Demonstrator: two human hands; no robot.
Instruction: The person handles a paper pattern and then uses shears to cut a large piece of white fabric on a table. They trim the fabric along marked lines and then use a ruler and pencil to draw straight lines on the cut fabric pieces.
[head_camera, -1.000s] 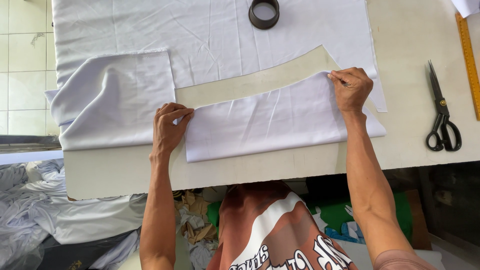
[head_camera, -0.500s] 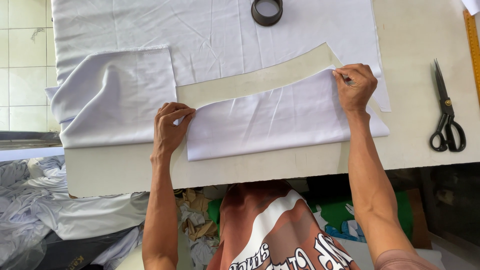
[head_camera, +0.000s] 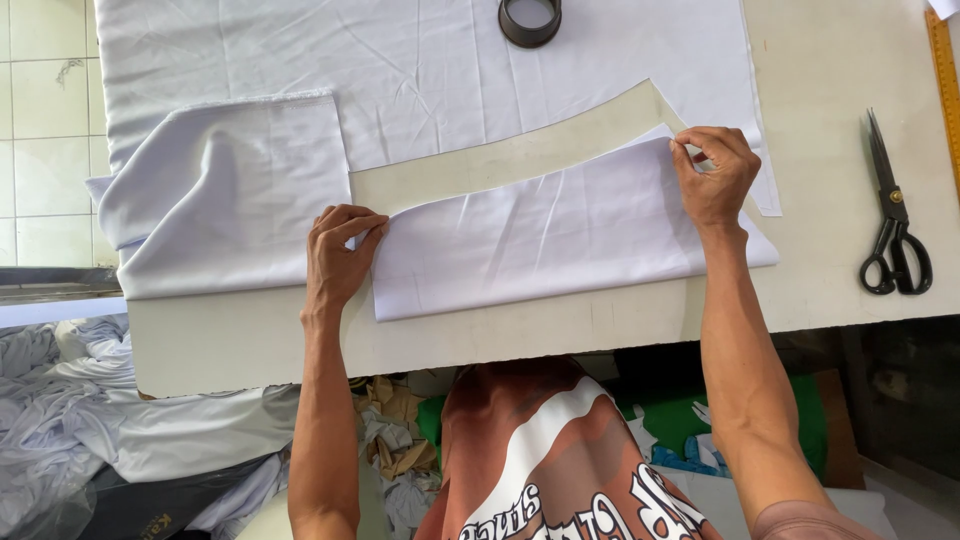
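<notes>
**A:** What has just changed at the table?

**B:** From where I watch, the right hand (head_camera: 712, 175) has slid a little toward the upper right of the frame compared with a second ago, drawing the folded white cloth piece (head_camera: 545, 240) flatter. The cream strip of table (head_camera: 520, 155) showing above the cloth's curved edge looks slightly wider. I judge the piece is being squared up along that cut edge.

**A:** Where is the cloth against the fingers?

**B:** It lies in the centre of the frame. The left hand (head_camera: 340, 258) sits at its left edge, fingers curled and pressed together, tips pinching the cloth's upper left corner. The right hand is at the upper right corner, thumb and forefinger pinching the edge, the other fingers curled close.

**A:** What else is around?

**B:** A second folded white piece (head_camera: 235, 190) lies at the left, just beside the left hand. A large white sheet (head_camera: 400, 60) covers the top. A dark tape roll (head_camera: 530, 20) sits top centre; black scissors (head_camera: 893, 215) lie well apart at the right.
</notes>
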